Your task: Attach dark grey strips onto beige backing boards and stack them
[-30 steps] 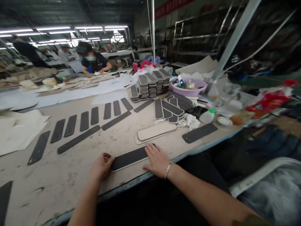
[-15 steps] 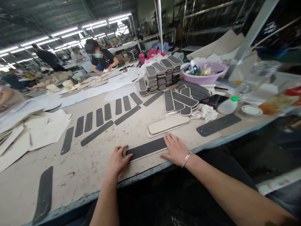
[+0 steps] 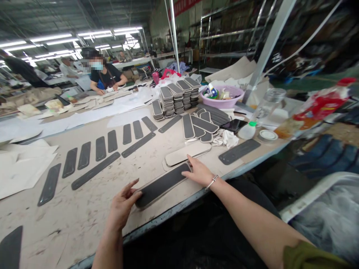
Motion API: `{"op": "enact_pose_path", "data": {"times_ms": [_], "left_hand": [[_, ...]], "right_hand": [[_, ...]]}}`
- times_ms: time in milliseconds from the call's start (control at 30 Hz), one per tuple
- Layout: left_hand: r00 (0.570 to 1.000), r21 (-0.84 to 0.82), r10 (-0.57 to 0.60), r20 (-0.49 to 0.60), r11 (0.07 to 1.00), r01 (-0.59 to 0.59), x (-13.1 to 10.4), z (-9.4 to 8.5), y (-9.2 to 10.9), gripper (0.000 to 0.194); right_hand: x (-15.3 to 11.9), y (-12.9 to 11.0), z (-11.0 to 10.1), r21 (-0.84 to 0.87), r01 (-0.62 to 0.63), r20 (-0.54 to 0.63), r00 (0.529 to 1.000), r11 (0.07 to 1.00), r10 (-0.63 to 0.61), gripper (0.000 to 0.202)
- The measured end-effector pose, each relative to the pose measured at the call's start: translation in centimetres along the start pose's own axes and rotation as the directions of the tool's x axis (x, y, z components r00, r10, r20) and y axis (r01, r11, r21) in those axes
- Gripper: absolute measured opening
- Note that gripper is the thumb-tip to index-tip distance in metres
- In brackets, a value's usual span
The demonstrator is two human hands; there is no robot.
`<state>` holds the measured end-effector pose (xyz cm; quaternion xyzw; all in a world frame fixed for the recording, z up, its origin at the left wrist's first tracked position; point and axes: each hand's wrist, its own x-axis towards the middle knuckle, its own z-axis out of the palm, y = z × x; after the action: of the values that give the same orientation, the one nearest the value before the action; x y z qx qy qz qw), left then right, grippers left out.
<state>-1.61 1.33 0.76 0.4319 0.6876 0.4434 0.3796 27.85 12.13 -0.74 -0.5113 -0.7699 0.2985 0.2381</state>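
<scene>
A long dark grey panel with a pale border (image 3: 164,184) lies between my hands near the table's front edge, slightly tilted. My left hand (image 3: 123,203) grips its left end, thumb on top and fingers along the far side. At the right end, my right hand (image 3: 198,172) pinches the panel, its thumb on the grey face and its fingers over the far edge. Just beyond lie pale long pieces with rounded ends (image 3: 186,152), stacked with their plain side up.
Several loose dark strips (image 3: 101,148) are laid out across the table (image 3: 106,209). Bordered panels stand in stacks (image 3: 168,102) behind a loose pile (image 3: 206,123). To the right are a dark strip (image 3: 239,151), a purple basin (image 3: 223,101) and bottles (image 3: 247,130). A masked co-worker (image 3: 105,76) works across the table.
The view has swung right. The panel's left end has come up and toward me with my left hand. My right hand has gone from lying flat to pinching the right end.
</scene>
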Motion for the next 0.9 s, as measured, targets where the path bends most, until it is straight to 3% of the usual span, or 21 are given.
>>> {"op": "enact_pose_path", "data": {"times_ms": [100, 200, 333, 433, 567, 667, 800, 900], "left_hand": [[0.992, -0.096, -0.07, -0.108, 0.994, 0.059, -0.1, -0.3, 0.1, 0.048], [0.984, -0.217, -0.136, -0.115, 0.97, 0.109, 0.1, -0.2, 0.0, 0.044], [0.97, -0.312, -0.245, 0.006, 0.921, 0.234, -0.2, 0.6, 0.3, 0.049], [0.935, -0.181, -0.325, 0.142, 0.92, 0.348, -0.6, 1.6, 0.6, 0.052], [0.961, 0.037, -0.211, 0.181, 0.978, 0.208, -1.3, 2.6, 0.7, 0.045], [0.969, -0.067, -0.178, 0.172, 0.979, 0.192, -2.0, 2.8, 1.5, 0.04], [0.977, -0.163, -0.203, -0.062, 0.968, 0.19, -2.0, 2.9, 4.4, 0.031], [0.985, -0.015, -0.041, -0.165, 0.999, 0.039, 0.1, 3.5, 7.4, 0.025]], "right_hand": [[0.5, -0.1, -0.2, 0.139, -0.042, -0.008, 0.999, 0.989, 0.044, 0.042], [0.9, -0.5, -0.8, 0.25, -0.084, -0.093, 0.989, 0.965, 0.111, 0.029], [1.3, -0.8, -2.0, 0.284, -0.065, -0.219, 0.967, 0.956, 0.131, 0.027], [1.4, -1.0, -3.0, 0.168, -0.003, -0.322, 0.945, 0.986, 0.058, 0.025], [1.6, -0.9, -4.1, -0.035, 0.041, -0.352, 0.935, 0.999, -0.051, 0.026], [1.6, -0.8, -4.9, -0.068, -0.039, -0.303, 0.953, 0.997, 0.017, 0.034], [1.4, -0.6, -6.1, -0.08, -0.205, -0.248, 0.952, 0.975, 0.18, 0.05], [1.1, -0.6, -6.2, -0.226, -0.197, -0.112, 0.978, 0.954, 0.176, 0.045]]}}
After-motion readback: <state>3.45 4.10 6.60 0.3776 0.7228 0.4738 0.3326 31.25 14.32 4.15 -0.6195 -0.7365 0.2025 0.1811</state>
